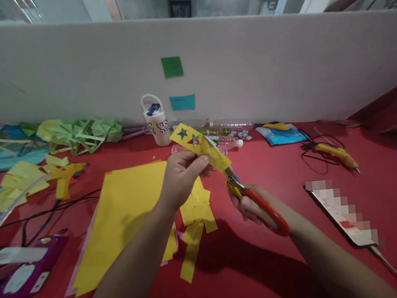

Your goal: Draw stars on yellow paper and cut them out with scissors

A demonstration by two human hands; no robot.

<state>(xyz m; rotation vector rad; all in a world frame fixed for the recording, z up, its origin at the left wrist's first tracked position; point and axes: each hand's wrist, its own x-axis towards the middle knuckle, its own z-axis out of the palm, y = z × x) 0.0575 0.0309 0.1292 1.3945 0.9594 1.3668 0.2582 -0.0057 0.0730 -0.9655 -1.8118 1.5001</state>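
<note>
My left hand (183, 176) pinches a yellow paper strip (216, 156) between thumb and fingers, in the middle of the head view. Two star-shaped holes show near the strip's far end. In my right hand (255, 204) are scissors (264, 210) with red handles, and their metal blades lie along the strip, partly hidden by it. Yellow paper offcuts (196, 205) lie beneath my left hand. Beside them, a stack of yellow paper sheets (136, 196) lies under my left forearm, with pink and orange edges showing.
A white tumbler (158, 129) and clear plastic bottles (230, 141) stand or lie by the partition (90, 70). Yellow glue guns lie left (64, 177) and right (338, 154) with black cables. A phone (343, 219) is at right, a purple device (33, 270) at left, and green folded paper (79, 134) behind.
</note>
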